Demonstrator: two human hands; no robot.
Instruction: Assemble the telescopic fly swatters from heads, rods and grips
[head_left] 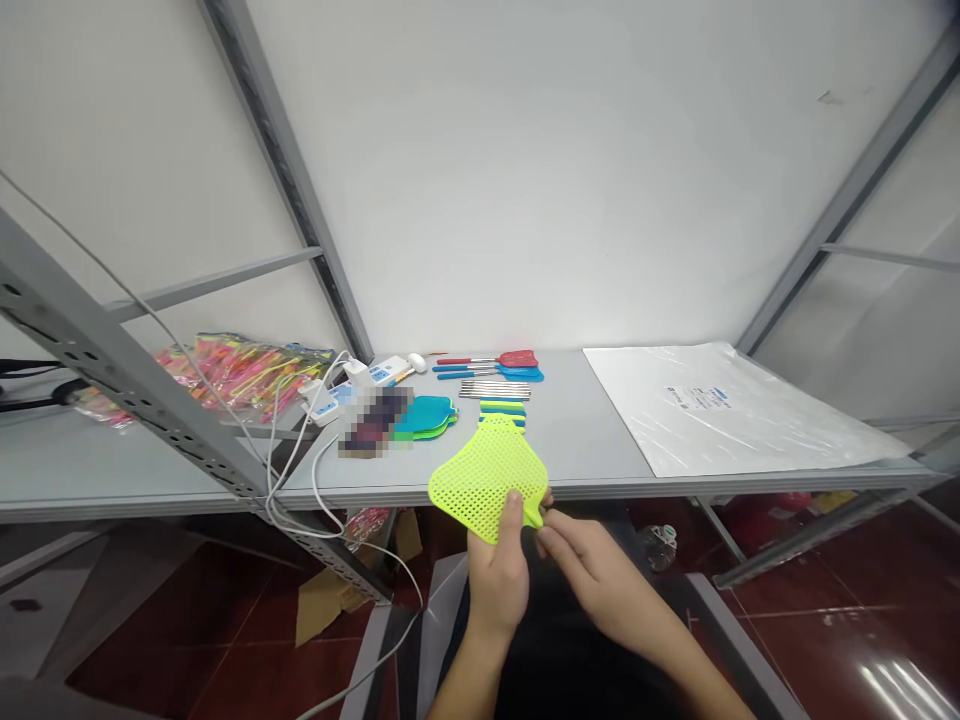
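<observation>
At the far left of the grey shelf (600, 450) lie packets of bright pink and yellow goods (232, 372), with white power strips (352, 385) and their cables (300, 470) just to the right. Next come a teal swatter head (429, 413), then finished swatters (499, 365) with red and blue heads and a row of metal rods (495, 390). Your left hand (496, 580) grips the neon-yellow swatter head (487, 480) at its lower edge, thumb pressed onto the mesh, holding it over the shelf's front edge. Your right hand (592, 575) pinches the same head's lower corner with its fingertips. A stack of clear plastic bags (720, 410) lies far right.
</observation>
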